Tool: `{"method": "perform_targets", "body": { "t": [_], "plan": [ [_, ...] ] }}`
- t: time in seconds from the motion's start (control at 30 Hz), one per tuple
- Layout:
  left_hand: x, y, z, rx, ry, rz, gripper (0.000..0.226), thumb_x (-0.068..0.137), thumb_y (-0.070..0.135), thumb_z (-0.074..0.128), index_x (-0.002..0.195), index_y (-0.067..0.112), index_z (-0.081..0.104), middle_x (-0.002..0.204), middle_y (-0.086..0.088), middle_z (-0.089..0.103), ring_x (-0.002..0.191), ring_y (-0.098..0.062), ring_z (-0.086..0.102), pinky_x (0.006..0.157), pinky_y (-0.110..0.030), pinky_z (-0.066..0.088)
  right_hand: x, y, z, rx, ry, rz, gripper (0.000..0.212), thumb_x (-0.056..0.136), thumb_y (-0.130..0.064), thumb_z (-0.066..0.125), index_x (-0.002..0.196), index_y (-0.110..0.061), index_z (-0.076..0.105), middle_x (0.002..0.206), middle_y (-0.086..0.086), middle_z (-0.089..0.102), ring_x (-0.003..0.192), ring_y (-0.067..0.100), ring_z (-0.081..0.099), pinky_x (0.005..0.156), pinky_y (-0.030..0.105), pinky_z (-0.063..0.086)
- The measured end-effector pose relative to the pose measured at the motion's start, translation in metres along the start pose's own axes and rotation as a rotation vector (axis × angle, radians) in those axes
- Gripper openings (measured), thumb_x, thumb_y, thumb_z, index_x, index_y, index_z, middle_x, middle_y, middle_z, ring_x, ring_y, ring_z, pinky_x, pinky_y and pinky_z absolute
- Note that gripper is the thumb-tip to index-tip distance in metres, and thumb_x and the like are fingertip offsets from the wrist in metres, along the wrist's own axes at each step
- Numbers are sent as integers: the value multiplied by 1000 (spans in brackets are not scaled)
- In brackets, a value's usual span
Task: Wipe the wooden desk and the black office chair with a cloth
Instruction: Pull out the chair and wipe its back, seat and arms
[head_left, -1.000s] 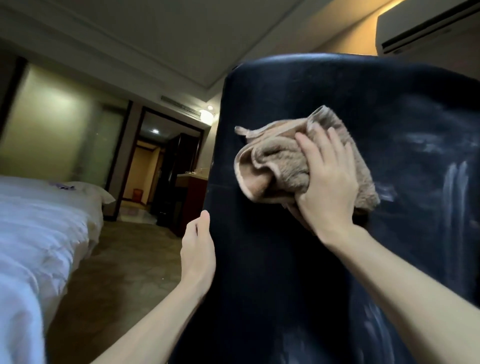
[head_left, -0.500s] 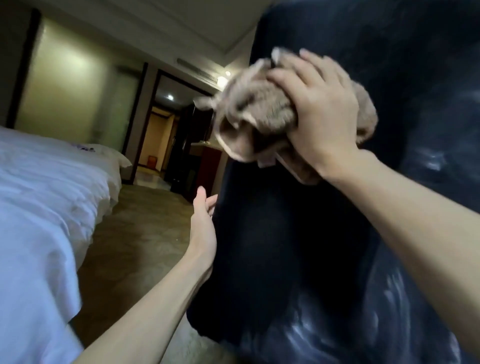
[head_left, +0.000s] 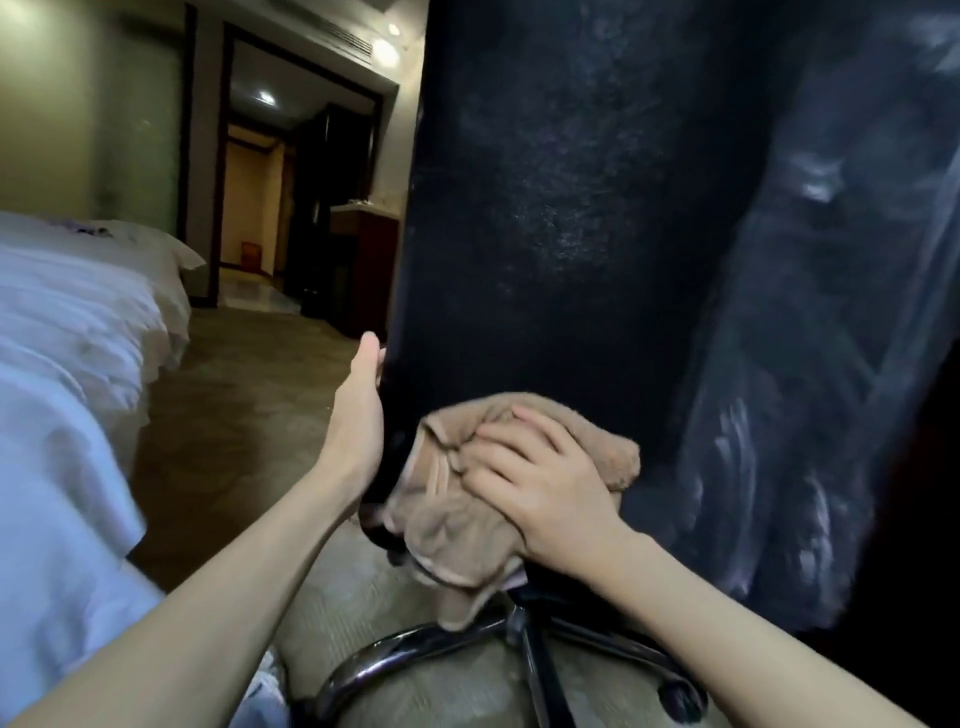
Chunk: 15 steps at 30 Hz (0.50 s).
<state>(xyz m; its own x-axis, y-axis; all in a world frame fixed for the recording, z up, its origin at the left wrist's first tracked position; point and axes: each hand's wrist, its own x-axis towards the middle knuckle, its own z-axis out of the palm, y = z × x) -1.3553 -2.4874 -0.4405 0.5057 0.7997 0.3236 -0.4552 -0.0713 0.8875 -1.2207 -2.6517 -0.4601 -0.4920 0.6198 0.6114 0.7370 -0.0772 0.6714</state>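
Head view: 2 bare hands work on 1 black office chair (head_left: 571, 234), whose tall backrest fills the frame from 12 to 4 o'clock. Its surface is smooth and dark, finely scuffed in the middle, with pale smeared streaks running down its 3 o'clock side.

1 tan terry cloth (head_left: 452, 525), soft and bunched into folds, lies pressed against the backrest's lower left corner, just below frame centre at 6 o'clock. The right hand (head_left: 545, 483) grasps it, fingers spread and bent over the wad. A loose end of the cloth hangs down past the backrest's bottom edge.

The left hand (head_left: 358, 415) lies against the backrest's left edge at 7 o'clock, thumb straight and pointing up. Its fingers pass behind the edge, so it cannot be told whether they clasp the edge.

Below the cloth, at 6 o'clock, curved chrome legs of the chair base (head_left: 395, 654) meet 1 black centre column. 1 dark caster (head_left: 680, 696) shows at 5 o'clock.

1 bed (head_left: 67, 338) with rumpled white linen runs along the 9 o'clock side. Between its edge and the chair lies a strip of open carpet (head_left: 249, 389), leading to 1 dark-framed doorway (head_left: 260, 182) at 11 o'clock.
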Motion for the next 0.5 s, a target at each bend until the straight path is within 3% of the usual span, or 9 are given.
{"method": "perform_targets", "body": {
  "t": [0.07, 0.17, 0.33, 0.5],
  "plan": [
    [-2, -2, -3, 74, -20, -3, 59, 102, 68, 29, 137, 34, 62, 123, 19, 69, 107, 5, 63, 90, -21, 43, -13, -2, -3, -2, -29, -63, 22, 100, -15, 58, 89, -21, 76, 113, 0, 75, 116, 25, 68, 115, 48, 40],
    [-4, -6, -6, 145, -71, -3, 64, 96, 74, 29, 134, 37, 65, 130, 16, 68, 118, -2, 60, 97, -28, 41, -12, 18, -14, -17, 48, -115, 25, 103, -11, 58, 86, -17, 77, 113, 4, 76, 115, 29, 69, 110, 52, 45],
    [-2, -10, -6, 229, -81, 12, 74, 92, 76, 27, 144, 34, 57, 139, 13, 63, 127, -8, 57, 116, -38, 37, 12, 71, -41, -143, 238, 33, 19, 101, -9, 63, 93, -15, 78, 122, 5, 74, 120, 31, 67, 109, 56, 43],
    [-3, -11, -5, 211, -76, 21, 67, 101, 70, 26, 151, 32, 49, 149, 11, 56, 135, -8, 51, 119, -36, 32, -11, 30, -15, -46, 266, 246, 9, 94, -9, 73, 98, -11, 81, 123, 8, 74, 121, 33, 66, 109, 58, 43]
  ]
}}
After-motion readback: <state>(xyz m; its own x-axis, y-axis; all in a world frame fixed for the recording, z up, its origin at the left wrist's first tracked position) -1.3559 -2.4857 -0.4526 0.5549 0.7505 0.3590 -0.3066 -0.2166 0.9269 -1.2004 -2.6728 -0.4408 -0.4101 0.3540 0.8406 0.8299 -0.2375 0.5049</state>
